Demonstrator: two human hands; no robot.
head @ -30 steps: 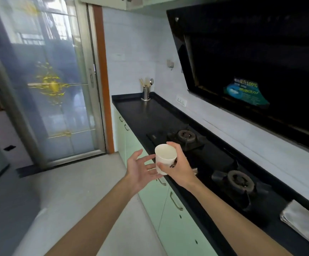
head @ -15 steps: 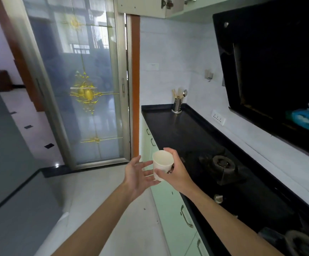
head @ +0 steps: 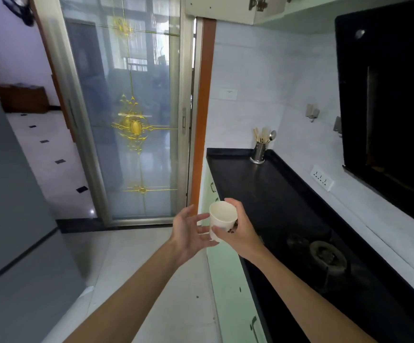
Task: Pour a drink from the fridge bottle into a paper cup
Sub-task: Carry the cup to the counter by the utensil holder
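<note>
beside worktop [head: 263,194] edge: right hand [head: 240,233] grips paper cup [head: 222,220] mid-wall; left hand [head: 188,233] spread, empty. cup likely light, crushable; hold gently below rim.

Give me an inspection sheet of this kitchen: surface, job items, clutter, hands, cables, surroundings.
Surface: black countertop along the right wall.
Job's things: paper cup, looks empty; bottle not in view.
Clutter: utensil holder in the counter's far corner; gas burner nearer.
Hands: right hand grips the cup; left hand open beside it.
Cables: nothing seen; wall socket unused.
Surroundings: glass door ahead, range hood at right, grey panel at left.
</note>
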